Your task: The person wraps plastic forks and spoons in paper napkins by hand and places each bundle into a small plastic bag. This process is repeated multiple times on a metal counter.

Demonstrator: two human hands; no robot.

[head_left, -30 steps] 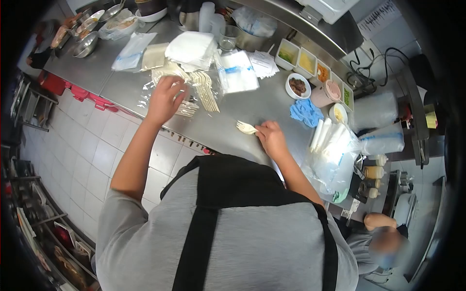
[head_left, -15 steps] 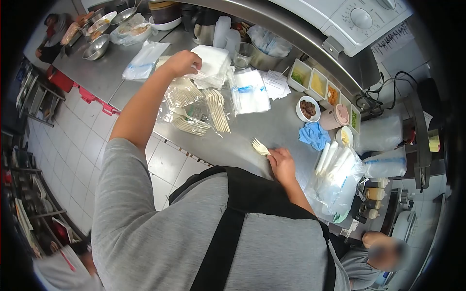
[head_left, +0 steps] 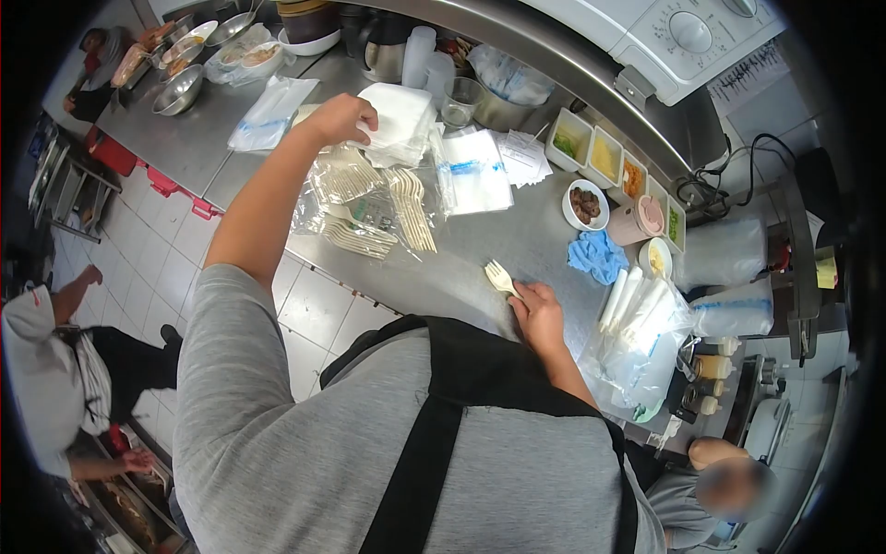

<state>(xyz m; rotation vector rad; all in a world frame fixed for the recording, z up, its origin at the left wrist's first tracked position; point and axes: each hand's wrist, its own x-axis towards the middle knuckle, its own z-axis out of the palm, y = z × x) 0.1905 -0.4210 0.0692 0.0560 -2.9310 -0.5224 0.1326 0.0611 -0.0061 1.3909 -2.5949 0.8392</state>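
Note:
My right hand [head_left: 538, 314] is closed around the handle of a pale plastic fork [head_left: 499, 277], its tines pointing away from me over the steel counter. Farther off to the left, my left hand [head_left: 346, 120] has its fingers curled and pinched at the near-left edge of a stack of white paper napkins [head_left: 399, 111]. Just below that hand lies clear plastic packaging with several bundles of pale forks [head_left: 413, 210] in it. Beside the stack, a clear bag of white napkins [head_left: 475, 171] lies flat on the counter.
Along the back right stand food tubs [head_left: 604, 159], a bowl of dark meat pieces [head_left: 585, 205] and a blue cloth [head_left: 598, 257]. White rolled bags [head_left: 646, 314] lie at the right. One co-worker [head_left: 69, 360] is behind at left, another [head_left: 711, 494] at lower right.
A co-worker in a white top has come farther into view at the left. The fork in my right hand has shifted slightly right; my left hand stays at the napkins.

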